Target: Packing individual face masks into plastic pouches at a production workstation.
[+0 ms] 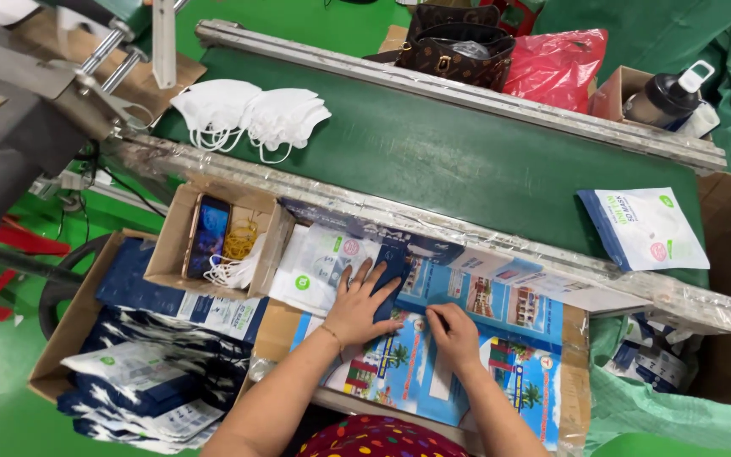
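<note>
My left hand lies flat with spread fingers on a dark blue and white pouch at the near side of a work surface covered with colourful printed sheets. My right hand rests beside it, fingers curled and pinching at something small on the sheet; what it pinches is hidden. A stack of white and blue pouches lies just left of my left hand.
A green conveyor belt carries a pile of white face masks and one filled pouch. A small cardboard box holds a phone, rubber bands and mask straps. A larger box holds pouches. Bags and a bottle sit beyond the belt.
</note>
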